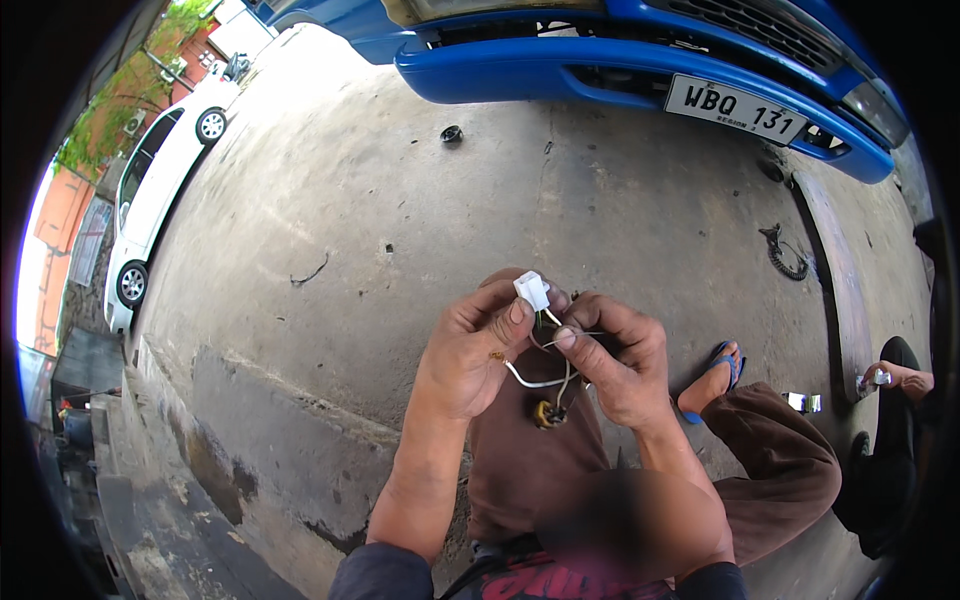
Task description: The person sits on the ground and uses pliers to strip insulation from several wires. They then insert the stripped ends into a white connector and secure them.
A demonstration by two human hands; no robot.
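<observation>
My left hand (465, 350) is closed, with a white plastic wire connector (532, 290) pinched between thumb and fingers. Several thin wires (540, 381) run out of the connector and loop below it, one of them white. My right hand (625, 365) pinches one of these wires between thumb and forefinger, just right of the connector. From the lower end of the wires hangs a small yellow and black round piece (547, 414), perhaps a bulb socket. Both hands are above my brown-trousered leg (530, 460).
A blue vehicle's front bumper (520, 80) spans the far side. On the concrete floor lie a black round part (452, 134), a short wire (310, 270) and a coiled black cable (785, 255). A long board (840, 270) is at right, near another person's hand (900, 381). A white car (165, 180) stands left.
</observation>
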